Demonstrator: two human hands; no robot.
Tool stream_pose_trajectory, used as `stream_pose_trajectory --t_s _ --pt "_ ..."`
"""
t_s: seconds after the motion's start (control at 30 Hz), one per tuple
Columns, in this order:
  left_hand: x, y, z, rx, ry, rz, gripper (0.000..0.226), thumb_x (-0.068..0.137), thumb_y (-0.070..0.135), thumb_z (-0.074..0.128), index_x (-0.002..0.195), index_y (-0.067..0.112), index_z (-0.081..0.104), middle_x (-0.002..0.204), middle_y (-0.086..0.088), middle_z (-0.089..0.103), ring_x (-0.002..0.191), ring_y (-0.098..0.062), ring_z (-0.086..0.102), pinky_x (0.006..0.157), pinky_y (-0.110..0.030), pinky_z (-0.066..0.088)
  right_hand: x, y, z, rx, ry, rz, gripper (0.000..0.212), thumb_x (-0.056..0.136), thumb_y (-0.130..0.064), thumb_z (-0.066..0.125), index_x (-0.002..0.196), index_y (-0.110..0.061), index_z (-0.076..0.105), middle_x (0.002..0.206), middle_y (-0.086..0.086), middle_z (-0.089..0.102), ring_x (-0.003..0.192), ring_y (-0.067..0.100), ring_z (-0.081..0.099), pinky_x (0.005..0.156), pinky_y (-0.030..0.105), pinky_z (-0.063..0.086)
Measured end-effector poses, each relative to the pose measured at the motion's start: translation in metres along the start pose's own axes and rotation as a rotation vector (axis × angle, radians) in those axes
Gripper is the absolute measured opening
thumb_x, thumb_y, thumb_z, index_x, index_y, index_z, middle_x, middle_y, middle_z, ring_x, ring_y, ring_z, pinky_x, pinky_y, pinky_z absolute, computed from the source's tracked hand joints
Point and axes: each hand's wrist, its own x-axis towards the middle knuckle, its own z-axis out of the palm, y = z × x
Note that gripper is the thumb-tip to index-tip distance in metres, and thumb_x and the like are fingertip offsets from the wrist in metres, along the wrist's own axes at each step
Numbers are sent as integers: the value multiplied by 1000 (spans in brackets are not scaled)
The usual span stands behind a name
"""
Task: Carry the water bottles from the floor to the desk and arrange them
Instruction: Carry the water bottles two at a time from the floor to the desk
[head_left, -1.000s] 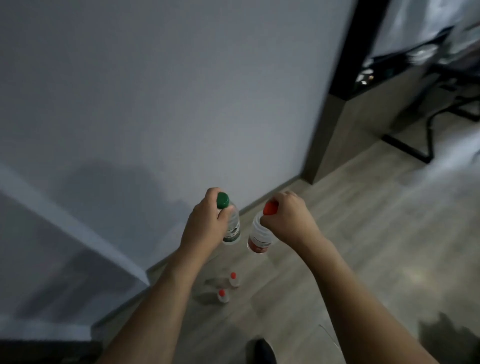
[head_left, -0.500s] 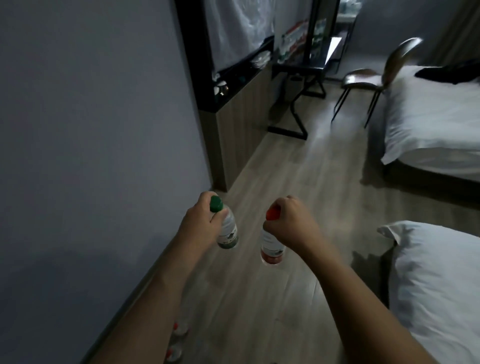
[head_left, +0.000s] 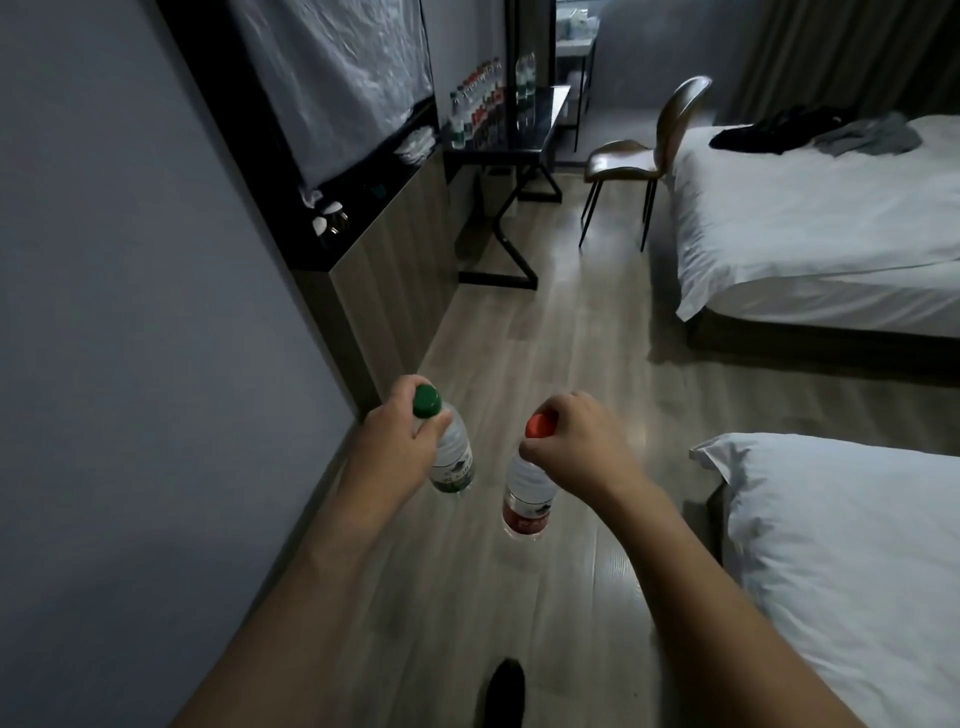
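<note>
My left hand (head_left: 400, 439) grips the neck of a clear water bottle with a green cap and green label (head_left: 453, 465), which hangs above the wooden floor. My right hand (head_left: 576, 447) pinches the neck of a second clear bottle with a red cap and red label (head_left: 525, 501), also hanging in the air. Far ahead stands the black desk (head_left: 540, 137) with a row of several bottles (head_left: 475, 106) lined up on its left side.
A low wooden cabinet (head_left: 387, 270) runs along the left wall up to the desk. A brown chair (head_left: 644, 156) stands to the right of the desk. Two white beds, the far bed (head_left: 810, 228) and the near bed (head_left: 852, 561), line the right side, with the wooden floor (head_left: 561, 353) between.
The view has swung from the wall corner and the bottles on the floor round to the room, and the desk has drawn nearer. Both hands keep holding their bottles.
</note>
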Motion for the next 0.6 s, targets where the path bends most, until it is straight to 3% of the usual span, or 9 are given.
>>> stream_pose_trajectory --t_s 0.33,0.47,0.6 --pt "127 6 41 -16 -78 23 18 91 31 64 102 29 50 87 8 58 73 -1 52 59 -19 36 120 20 -11 -8 51 62 28 75 -25 72 99 -14 64 99 2 53 89 16 52 75 29 49" --pt "188 5 54 -51 -122 38 19 91 25 65 105 24 53 98 4 60 86 -11 56 71 -25 39 180 20 -16 -31 81 76 26 75 -26 72 98 -18 63 98 -1 52 84 12 51 69 24 43" --pt "248 8 67 -75 -119 44 20 90 26 66 105 24 54 98 4 62 90 -15 58 74 -29 43 236 21 -28 0 114 86 26 74 -26 73 97 -20 61 97 -3 51 85 12 52 73 27 48"
